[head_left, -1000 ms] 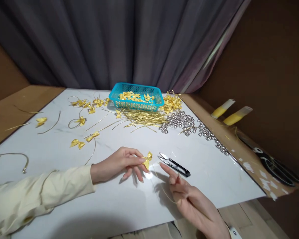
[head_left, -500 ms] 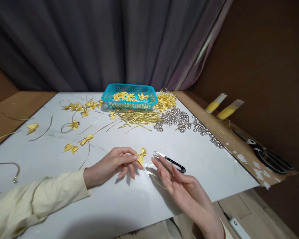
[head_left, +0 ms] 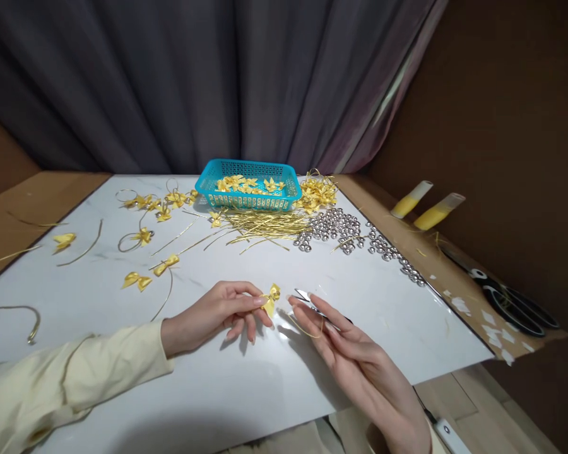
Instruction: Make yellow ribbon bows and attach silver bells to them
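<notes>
My left hand (head_left: 236, 309) pinches a small yellow satin ribbon bow (head_left: 271, 299) between thumb and fingertips, its other fingers spread just above the white tabletop. A thin gold cord (head_left: 299, 328) curves from near the bow to the fingers of my right hand (head_left: 355, 359). That hand is open, palm turned inward and fingers stretched out. The cord lies against its fingers, with no clear grip on it. Behind these fingers lie black-handled thread snips (head_left: 304, 295), mostly hidden.
A blue basket (head_left: 248, 203) of yellow bows stands at the back. Beside it are a bow pile (head_left: 318, 192), gold cords (head_left: 265, 224) and silver bells or beads (head_left: 336, 224). Loose bows (head_left: 137, 280) lie left. Large scissors (head_left: 511, 306) and two yellow-filled tubes (head_left: 438, 211) are right.
My right hand has risen slightly, its fingers now covering much of the snips. The cord's loop has drawn up and shortened. My left hand still holds the bow in nearly the same place.
</notes>
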`<state>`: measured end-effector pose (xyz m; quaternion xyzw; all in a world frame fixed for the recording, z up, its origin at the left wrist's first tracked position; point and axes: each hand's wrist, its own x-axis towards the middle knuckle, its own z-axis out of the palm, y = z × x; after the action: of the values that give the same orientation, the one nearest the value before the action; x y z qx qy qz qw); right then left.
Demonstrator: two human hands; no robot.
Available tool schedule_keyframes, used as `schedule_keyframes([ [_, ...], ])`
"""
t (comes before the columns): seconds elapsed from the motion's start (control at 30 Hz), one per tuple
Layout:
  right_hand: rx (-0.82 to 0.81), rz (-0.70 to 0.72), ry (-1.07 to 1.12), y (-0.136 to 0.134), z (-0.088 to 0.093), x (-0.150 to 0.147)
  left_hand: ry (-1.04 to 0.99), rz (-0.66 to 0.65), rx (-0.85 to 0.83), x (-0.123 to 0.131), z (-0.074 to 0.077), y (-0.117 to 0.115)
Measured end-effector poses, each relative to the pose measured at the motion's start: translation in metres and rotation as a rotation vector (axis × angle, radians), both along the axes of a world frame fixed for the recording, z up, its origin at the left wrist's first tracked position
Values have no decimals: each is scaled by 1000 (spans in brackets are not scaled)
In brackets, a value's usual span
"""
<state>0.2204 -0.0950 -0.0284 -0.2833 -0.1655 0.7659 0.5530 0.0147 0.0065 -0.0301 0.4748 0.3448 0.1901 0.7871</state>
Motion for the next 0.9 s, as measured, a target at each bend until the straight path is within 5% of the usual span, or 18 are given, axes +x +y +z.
schedule_keyframes([
  [0.27,-47,-145,-171,1,-1,8,-13,-33,29,0,-2,1],
  [0.5,123,-276,-508,-2,4,7,14,-107,59,1,1,-2],
  [0.77,191,36,-717,-1,5,-5,97,-92,163,5,-2,-8],
  [0.9,183,52,-892,1,6,-23,244,-68,276,11,0,-16],
])
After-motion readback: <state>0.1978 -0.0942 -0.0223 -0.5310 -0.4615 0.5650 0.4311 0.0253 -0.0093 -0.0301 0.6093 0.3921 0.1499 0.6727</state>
